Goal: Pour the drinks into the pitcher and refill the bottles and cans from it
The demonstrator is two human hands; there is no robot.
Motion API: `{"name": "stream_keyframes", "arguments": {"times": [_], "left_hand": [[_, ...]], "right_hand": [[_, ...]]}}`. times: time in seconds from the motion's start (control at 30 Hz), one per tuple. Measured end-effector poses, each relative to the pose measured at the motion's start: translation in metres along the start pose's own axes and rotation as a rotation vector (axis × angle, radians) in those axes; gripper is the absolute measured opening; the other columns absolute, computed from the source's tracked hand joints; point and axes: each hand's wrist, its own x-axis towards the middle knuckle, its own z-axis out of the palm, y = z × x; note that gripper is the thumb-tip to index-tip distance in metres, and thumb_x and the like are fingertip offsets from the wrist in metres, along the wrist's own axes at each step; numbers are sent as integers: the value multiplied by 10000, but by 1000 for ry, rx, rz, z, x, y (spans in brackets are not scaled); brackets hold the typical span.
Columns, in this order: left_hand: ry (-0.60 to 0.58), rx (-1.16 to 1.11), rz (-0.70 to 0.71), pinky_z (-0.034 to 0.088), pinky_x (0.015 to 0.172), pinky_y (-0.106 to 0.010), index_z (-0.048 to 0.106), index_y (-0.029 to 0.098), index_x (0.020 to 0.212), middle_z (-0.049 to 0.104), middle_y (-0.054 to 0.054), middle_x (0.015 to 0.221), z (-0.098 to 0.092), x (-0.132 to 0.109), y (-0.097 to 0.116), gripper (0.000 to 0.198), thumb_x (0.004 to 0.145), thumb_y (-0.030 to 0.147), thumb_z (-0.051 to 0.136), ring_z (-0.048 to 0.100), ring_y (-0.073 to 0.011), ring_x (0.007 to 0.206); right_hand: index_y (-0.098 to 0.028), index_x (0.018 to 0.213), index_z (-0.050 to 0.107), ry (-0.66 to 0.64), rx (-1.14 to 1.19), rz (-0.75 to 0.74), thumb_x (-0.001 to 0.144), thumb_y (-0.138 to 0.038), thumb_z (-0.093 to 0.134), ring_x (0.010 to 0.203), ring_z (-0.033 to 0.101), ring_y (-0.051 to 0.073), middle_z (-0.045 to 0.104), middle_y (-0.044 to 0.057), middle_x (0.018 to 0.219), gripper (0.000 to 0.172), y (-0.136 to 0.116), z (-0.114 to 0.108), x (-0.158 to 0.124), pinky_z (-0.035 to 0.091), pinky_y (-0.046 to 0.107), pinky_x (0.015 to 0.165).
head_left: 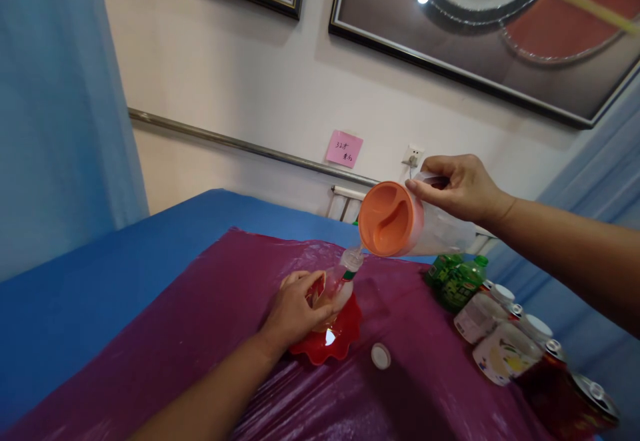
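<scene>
My right hand (463,187) is closed round the handle of a translucent pitcher (443,233), which is tipped far over to the left. Its orange lid (380,211) faces me, and a thin stream runs from its lower edge to the mouth of a clear plastic bottle (344,284). My left hand (295,311) wraps round that bottle, which leans slightly to the right. Under the bottle is a red bowl (353,334) with a wavy rim. A white bottle cap (381,356) lies on the table cover, right of the bowl.
Along the right side stand green bottles (463,284), white-lidded jars (507,354) and dark red cans (575,401). A shiny purple cover (200,334) lies over a blue surface (200,217). Behind are a wall with a metal rail (240,144), a pink note (344,149) and blue curtains (60,114).
</scene>
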Motion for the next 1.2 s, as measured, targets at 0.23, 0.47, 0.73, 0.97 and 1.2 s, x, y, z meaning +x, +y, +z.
{"name": "stream_keyframes", "arguments": {"times": [0.23,0.47,0.73,0.97,1.2], "left_hand": [[-11,-4,2,479,952,-459,706,274,1162,684,-77,1093,-3,0,3,521,712,530,770,615,-309,1080],[-12,-1,1,479,966,-463,687,273,1224,667,-87,1142,1,0,-3,579,702,502,786,611,-308,1089],[-18,-4,-10,481,958,-460,689,278,1213,667,-79,1128,0,0,-1,581,687,496,799,609,-304,1081],[-24,-1,3,476,950,-465,698,264,1179,668,-85,1116,-1,0,0,538,702,497,789,608,-306,1073],[-35,0,17,477,947,-469,694,273,1173,669,-79,1113,-1,0,-2,521,709,493,784,605,-303,1074]], "right_hand": [[-241,545,370,-1,-3,2,823,-559,613,527,335,131,365,-15,525,487,-1,-2,1,272,300,490],[-240,556,386,-7,-8,-10,822,-530,610,524,339,126,376,-16,533,453,0,-1,1,277,297,487],[-242,566,382,-18,-20,-20,835,-541,613,526,351,127,383,-16,536,464,0,-3,1,285,288,482],[-244,568,398,-4,-28,-27,834,-499,620,521,355,128,379,-18,539,430,1,-3,1,289,298,486],[-243,565,405,10,-26,-28,835,-479,622,517,358,124,384,-20,537,420,0,-4,2,286,301,489]]}}
